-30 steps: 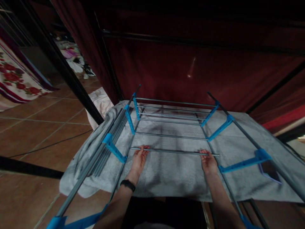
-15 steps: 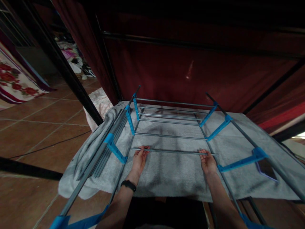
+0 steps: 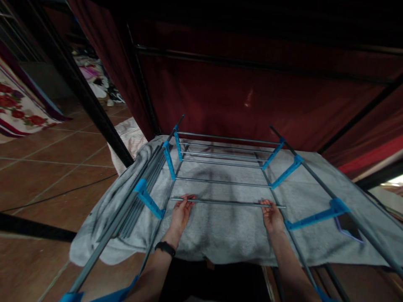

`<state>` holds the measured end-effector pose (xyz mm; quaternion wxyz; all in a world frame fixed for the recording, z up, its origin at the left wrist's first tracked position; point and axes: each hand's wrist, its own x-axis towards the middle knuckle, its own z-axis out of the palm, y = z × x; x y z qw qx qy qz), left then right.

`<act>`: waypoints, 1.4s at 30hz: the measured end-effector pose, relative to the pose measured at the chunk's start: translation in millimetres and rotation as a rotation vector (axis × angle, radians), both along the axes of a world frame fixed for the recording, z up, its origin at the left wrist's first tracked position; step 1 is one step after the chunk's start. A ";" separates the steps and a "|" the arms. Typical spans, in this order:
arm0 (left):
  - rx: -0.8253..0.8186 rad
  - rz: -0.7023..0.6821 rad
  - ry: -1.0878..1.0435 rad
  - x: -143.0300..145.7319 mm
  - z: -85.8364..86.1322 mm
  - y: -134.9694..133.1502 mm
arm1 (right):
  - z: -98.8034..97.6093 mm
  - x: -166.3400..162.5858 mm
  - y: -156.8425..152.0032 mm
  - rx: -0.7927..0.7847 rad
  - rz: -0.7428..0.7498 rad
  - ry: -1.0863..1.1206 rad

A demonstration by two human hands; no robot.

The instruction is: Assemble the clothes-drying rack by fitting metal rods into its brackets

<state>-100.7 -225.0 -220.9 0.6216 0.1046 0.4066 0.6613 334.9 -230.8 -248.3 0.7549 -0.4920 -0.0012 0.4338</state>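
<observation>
A thin grey metal rod (image 3: 228, 203) lies crosswise between my hands. Near its left end my left hand (image 3: 181, 212) is closed around it, palm turned up. My right hand (image 3: 272, 216) grips it close to the right end in the same way. The rod spans the inside of a rack frame made of long grey tubes (image 3: 317, 176) and blue plastic brackets (image 3: 149, 201). Farther back, several crossbars (image 3: 223, 182) join the two sides. Another blue bracket (image 3: 315, 214) sits just right of my right hand.
Several loose grey tubes (image 3: 138, 201) lie bundled at the left on the grey blanket (image 3: 217, 239). A phone (image 3: 349, 226) rests beneath the right-hand tube. Black metal posts (image 3: 94, 113) and a dark red curtain (image 3: 201, 96) stand around the blanket. A cable (image 3: 63, 193) crosses the tiled floor.
The whole view has shifted slightly, with the rack appearing a little lower and to the left. Both hands keep hold of the rod in nearly the same place within the frame.
</observation>
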 end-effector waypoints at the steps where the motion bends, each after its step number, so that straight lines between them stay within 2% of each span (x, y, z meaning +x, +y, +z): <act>1: 0.005 -0.004 0.002 -0.3 -0.6 0.2 | -0.4 0.0 -0.4 0.004 0.000 -0.003; 10: 0.031 -0.024 -0.008 -1.5 1.3 0.4 | -1.4 0.2 -2.6 0.021 0.026 -0.048; 20: 0.008 -0.023 -0.016 1.9 13.5 -0.1 | 4.6 -4.0 -2.0 0.053 0.047 -0.071; 29: 0.000 -0.006 -0.046 4.7 15.3 1.9 | 11.8 -7.6 -7.7 0.065 0.069 -0.087; 42: -0.015 -0.018 0.001 0.8 8.8 -2.8 | -5.1 4.1 -12.1 0.035 0.057 -0.038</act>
